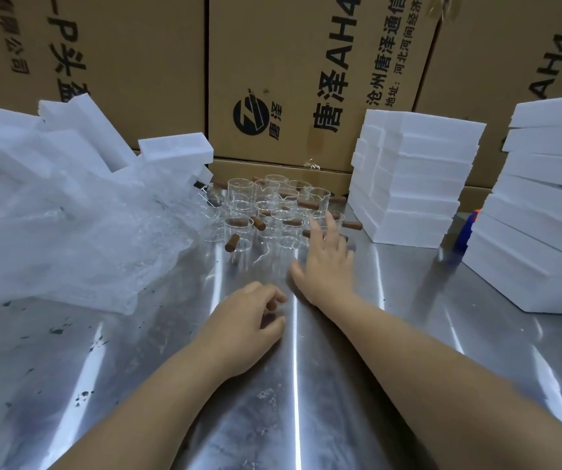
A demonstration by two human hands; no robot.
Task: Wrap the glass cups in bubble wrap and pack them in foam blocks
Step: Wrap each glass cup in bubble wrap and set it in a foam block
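Steel table (306, 401): shiny, scuffed, with dark specks on the near left.

Left hand (249, 320): rests low on the table near the centre, palm down. Its fingers are loosely curled and there is nothing in its grasp.

Right hand (327, 262): just beyond the left hand. It is released, with fingers straight and spread, and the fingertips lie over the near right edge of the cup group. It is motion-blurred, so contact with a cup cannot be told.

Glass cups (272, 215): clear, straight-walled and small, with pouring lips. Each carries a short brown wooden handle (232, 242) sticking out sideways. They stand upright and bunched close together on the table at mid-depth, centre. None is wrapped. At least a dozen are there, but the glass overlaps too much for an exact count. About ten handles can be made out.

Bubble wrap (69, 232): one loose, crumpled heap on the left, its edge just beside the cups.

Foam blocks: white slabs in two neat stacks on the right, a centre stack (415, 184) and a right stack (543, 205). There is also one tumbled pile (86, 130) at far left behind the wrap. The centre stack is roughly seven layers high.

Blue object (469, 228): one, between the two stacks, too hidden to identify.

Cardboard boxes (306, 79): at least three large printed cartons form the back wall.
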